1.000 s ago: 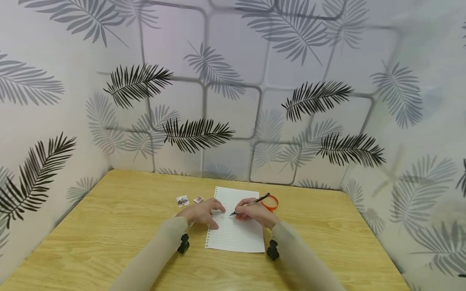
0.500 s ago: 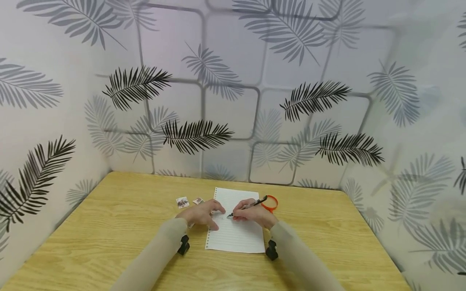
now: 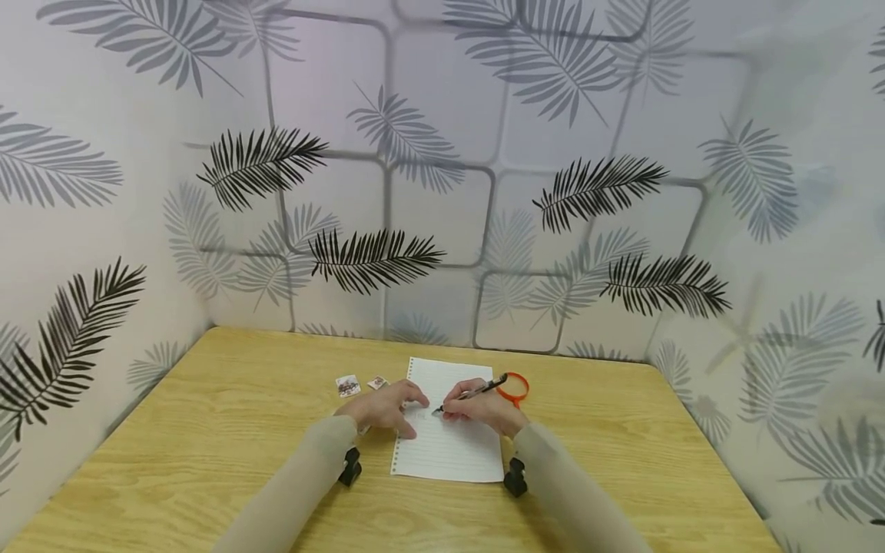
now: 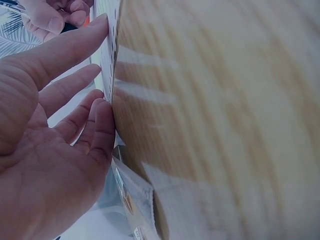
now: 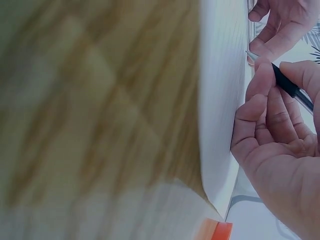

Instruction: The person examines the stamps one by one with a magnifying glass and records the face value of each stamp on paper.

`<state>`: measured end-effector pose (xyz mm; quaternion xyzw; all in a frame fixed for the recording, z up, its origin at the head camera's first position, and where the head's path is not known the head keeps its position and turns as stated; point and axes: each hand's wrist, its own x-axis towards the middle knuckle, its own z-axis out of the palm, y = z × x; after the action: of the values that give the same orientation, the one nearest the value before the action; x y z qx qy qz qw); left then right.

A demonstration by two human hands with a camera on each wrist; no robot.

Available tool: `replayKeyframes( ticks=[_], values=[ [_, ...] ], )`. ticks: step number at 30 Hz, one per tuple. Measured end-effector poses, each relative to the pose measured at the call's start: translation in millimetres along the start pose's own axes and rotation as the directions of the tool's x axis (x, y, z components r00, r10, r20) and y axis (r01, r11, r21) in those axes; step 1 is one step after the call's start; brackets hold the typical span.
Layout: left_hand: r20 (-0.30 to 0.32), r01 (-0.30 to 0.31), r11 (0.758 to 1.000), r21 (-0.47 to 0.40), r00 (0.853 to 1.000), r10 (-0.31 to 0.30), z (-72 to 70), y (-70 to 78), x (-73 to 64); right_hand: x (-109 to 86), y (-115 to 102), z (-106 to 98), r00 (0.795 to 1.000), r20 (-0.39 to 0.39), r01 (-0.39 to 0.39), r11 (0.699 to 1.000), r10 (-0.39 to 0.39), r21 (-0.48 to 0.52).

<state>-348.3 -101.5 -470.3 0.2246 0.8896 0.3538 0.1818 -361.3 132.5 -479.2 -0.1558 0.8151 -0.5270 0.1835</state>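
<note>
A lined, hole-punched sheet of paper (image 3: 449, 457) lies on the wooden table, with faint writing near its left side. My right hand (image 3: 480, 405) pinches a black pen (image 3: 492, 382) whose tip meets the paper; the pen's dark grip (image 5: 284, 80) shows between thumb and fingers in the right wrist view. My left hand (image 3: 383, 405) rests on the sheet's left edge, thumb and fingers spread and holding nothing. In the left wrist view its fingertips touch the paper's punched edge, beside a small packet (image 4: 135, 190) partly hidden by the palm.
Two small printed packets (image 3: 348, 385) (image 3: 377, 382) lie beyond my left hand. An orange-red ring-shaped thing with a short handle (image 3: 513, 386) lies right of the paper, partly behind my right hand. A patterned wall (image 3: 442, 307) borders the table (image 3: 242, 399) at the back.
My right hand has shifted slightly left, and the pen's upper end has dropped a little. The left hand stays in place on the paper.
</note>
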Motion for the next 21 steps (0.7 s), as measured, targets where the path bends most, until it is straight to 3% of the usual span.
replayKeyframes(
  ticks=[17,21],
  values=[
    [-0.005,0.017,1.000,0.004,1.000,-0.017,0.7,0.3,-0.2,-0.2,2.1,-1.8,0.999,0.046,0.005,1.000,-0.005,0.008],
    [-0.003,0.013,1.000,0.004,1.000,-0.013,1.1,1.7,-0.8,0.2,5.4,-2.6,0.999,0.025,0.021,1.000,-0.021,0.020]
  ],
)
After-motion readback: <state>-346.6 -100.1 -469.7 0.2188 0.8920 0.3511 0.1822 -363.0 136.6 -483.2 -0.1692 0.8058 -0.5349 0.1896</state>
